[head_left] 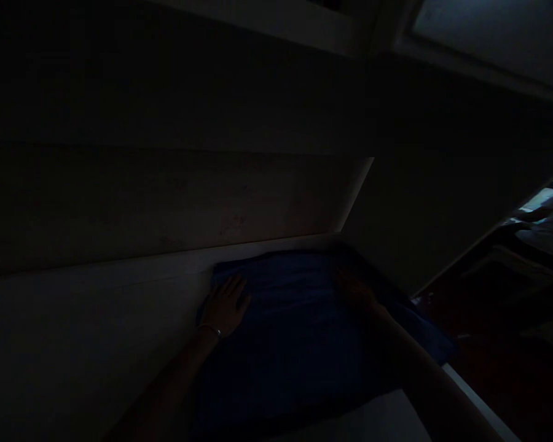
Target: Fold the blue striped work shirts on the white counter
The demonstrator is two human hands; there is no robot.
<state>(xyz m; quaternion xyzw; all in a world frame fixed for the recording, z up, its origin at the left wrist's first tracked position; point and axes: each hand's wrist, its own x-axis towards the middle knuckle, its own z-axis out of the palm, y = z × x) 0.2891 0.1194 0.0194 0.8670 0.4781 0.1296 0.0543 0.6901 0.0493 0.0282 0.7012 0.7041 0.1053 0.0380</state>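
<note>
Head view: the left hand [225,307] is resting flat, unclenched, on a dark blue cloth [295,331] that is stretching rightward beneath the right hand [358,293], whose grip I can't make out.

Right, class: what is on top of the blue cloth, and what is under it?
The left hand lies on the blue cloth near its left edge, the right hand further right. A pale surface shows past the edges; whatever lies directly beneath is covered.

Two hands [225,307] [358,293], one cloth [295,331], one bracelet [218,333]
</note>
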